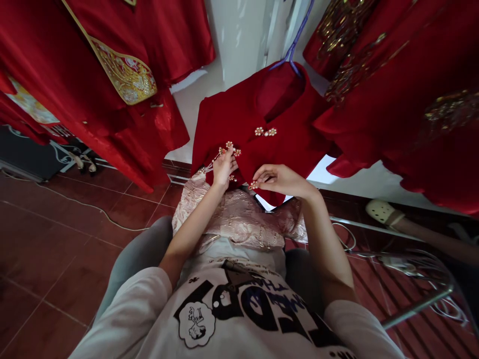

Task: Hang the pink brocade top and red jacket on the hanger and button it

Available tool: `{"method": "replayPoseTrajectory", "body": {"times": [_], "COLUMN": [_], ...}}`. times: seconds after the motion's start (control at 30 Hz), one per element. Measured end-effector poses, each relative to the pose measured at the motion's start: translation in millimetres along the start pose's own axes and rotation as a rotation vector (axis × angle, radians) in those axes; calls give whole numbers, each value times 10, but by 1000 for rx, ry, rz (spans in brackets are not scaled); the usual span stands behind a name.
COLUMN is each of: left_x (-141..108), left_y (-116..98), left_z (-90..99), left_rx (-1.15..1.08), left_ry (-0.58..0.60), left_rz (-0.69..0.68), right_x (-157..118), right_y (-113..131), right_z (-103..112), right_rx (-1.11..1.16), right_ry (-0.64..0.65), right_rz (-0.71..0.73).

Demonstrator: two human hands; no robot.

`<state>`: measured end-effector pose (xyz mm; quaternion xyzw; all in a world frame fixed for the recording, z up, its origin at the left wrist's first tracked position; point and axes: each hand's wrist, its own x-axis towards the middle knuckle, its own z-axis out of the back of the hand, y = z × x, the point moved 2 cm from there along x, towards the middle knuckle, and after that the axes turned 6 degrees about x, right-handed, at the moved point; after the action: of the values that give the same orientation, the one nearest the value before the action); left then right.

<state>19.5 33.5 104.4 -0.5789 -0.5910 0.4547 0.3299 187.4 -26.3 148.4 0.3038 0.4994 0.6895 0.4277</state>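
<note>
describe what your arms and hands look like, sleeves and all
The left hand and right hand are bare, with no gloves, and no rings or bracelets show. The forearms are bare too. The left sleeve and right sleeve are short and belong to a white T-shirt with a large dark lettered print.

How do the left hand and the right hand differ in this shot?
The left hand stands more upright against the red jacket, while the right hand lies flatter across it. The left hand sits among the pearl flower fastening; the right hand pinches a small flower piece at its fingertips. Both are bare and at the jacket's front edge.
</note>
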Motion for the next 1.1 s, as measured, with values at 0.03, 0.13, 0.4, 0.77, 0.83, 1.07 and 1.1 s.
{"method": "replayPoseTrajectory", "body": {"times": [0.03, 0.13, 0.4, 0.77, 0.83, 1.07, 1.1], "left_x": [-6, 15, 109, 125, 211, 394, 401], "left_y": [-13, -61, -49, -119, -189, -495, -534], "left_z": [-3, 3, -4, -223, -324, -548, -557], "left_rx": [-9, -31, 0, 165, 320, 984, 1073], "left_ry": [17, 48, 51, 318, 328, 425, 434], "left_rz": [9, -3, -43, -153, -371, -988, -1040], "right_x": [-15, -48, -31, -235, -310, -569, -598], "right_y": [13, 36, -21, 107, 126, 173, 158], "right_z": [4, 16, 51, 245, 329, 614, 658], "right_rx": [-5, -18, -48, -75, -77, -67, -56], "right_ry": [12, 29, 81, 77, 25, -179, -206], "right_rz": [-9, -16, 47, -3, -16, -38, -26]}}
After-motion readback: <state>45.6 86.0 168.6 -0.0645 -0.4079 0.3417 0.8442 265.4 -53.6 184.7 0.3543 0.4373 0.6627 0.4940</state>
